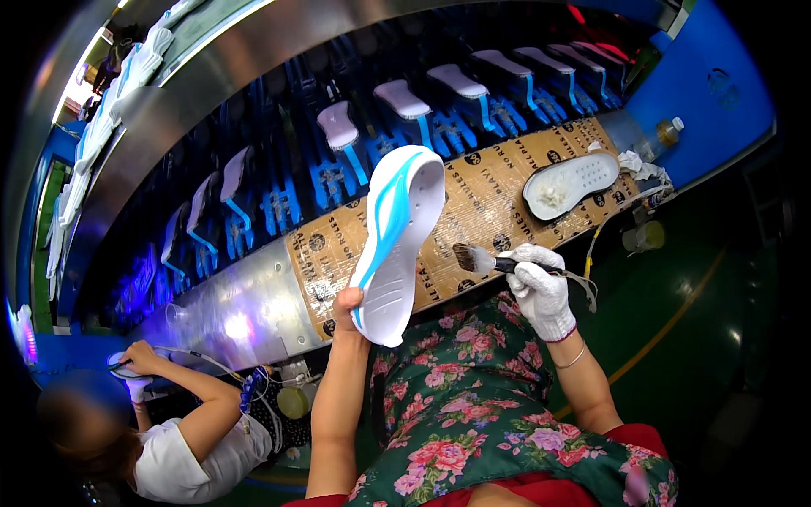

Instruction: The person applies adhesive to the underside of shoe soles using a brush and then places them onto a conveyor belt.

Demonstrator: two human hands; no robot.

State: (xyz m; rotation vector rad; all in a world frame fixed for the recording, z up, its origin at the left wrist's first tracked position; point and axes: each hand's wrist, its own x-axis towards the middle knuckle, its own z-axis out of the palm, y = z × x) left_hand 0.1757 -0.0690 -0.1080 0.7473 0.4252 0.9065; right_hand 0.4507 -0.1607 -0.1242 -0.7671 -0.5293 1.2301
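My bare left hand (347,311) is closed around the heel end of a white shoe sole with a blue side stripe (393,237). The sole is held up on edge, its hollow inner face turned to the right. In my right hand (541,291), wearing a white glove, is a black-handled brush (507,264). Its bristles (471,258) point left toward the sole, with a gap between them. A thin tube hangs near the handle's end. Beyond my right hand, a sole-shaped dish (583,175) with a whitish mass at its near end lies on brown printed cardboard (486,207).
Behind the ledge, a row of pale soles (401,98) stands on blue brackets (334,179). A clear bottle (663,135) and crumpled white paper (644,166) sit at the right end. A co-worker (190,448) works at the lower left, near a bare metal ledge (245,291).
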